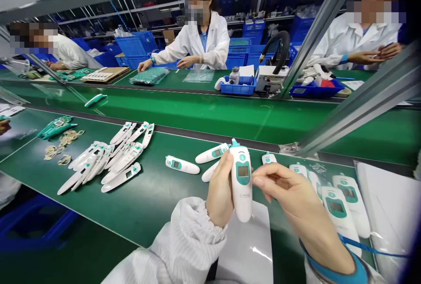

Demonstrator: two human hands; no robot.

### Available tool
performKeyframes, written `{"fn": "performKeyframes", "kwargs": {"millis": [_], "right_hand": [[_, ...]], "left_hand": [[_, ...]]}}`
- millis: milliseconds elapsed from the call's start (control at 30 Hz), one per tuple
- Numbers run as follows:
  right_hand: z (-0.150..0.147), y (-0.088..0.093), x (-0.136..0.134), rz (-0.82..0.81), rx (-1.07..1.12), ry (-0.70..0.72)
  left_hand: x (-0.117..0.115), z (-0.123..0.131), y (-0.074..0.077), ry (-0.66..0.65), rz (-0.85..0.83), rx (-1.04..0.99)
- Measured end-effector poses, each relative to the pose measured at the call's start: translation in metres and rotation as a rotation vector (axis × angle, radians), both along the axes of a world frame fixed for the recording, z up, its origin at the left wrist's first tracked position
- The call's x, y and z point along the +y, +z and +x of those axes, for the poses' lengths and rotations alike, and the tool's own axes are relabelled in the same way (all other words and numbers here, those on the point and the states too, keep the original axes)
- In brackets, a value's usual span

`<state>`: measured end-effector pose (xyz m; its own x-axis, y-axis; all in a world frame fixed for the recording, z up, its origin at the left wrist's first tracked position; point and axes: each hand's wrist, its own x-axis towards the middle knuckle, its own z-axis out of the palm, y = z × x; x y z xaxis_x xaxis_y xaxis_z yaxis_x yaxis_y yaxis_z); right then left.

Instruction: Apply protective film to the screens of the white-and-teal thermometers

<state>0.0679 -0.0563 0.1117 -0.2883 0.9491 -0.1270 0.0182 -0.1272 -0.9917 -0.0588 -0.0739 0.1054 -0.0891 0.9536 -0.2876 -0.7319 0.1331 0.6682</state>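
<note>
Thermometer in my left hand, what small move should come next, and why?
Probably bring the right hand onto the thermometer to steady it. The left hand grips it upright from one side only, and the right hand's fingertips sit just beside its other edge. Whether they already touch it is unclear.

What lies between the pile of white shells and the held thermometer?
In the head view, a few white thermometers lie on the green mat between the shell pile and the held thermometer.
</note>
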Motion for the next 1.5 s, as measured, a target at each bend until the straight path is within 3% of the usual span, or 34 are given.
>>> {"fn": "performKeyframes", "kwargs": {"millis": [133,400,567,1200,1500], "right_hand": [[0.000,0.001,0.002,0.123,-0.018,0.000],[-0.006,0.014,0.011,0.138,0.010,-0.043],[-0.009,0.024,0.016,0.061,0.012,0.026],[-0.010,0.036,0.012,0.075,-0.021,-0.035],[-0.006,0.041,0.006,0.121,-0.070,-0.044]], "left_hand": [[0.004,0.002,0.005,0.035,0.027,0.030],[0.011,0.004,0.017,0.051,0.096,0.018],[0.010,0.006,0.022,0.043,0.137,0.030],[0.005,0.007,0.023,0.044,0.127,0.195],[0.006,0.006,0.025,0.125,0.098,0.223]]}}
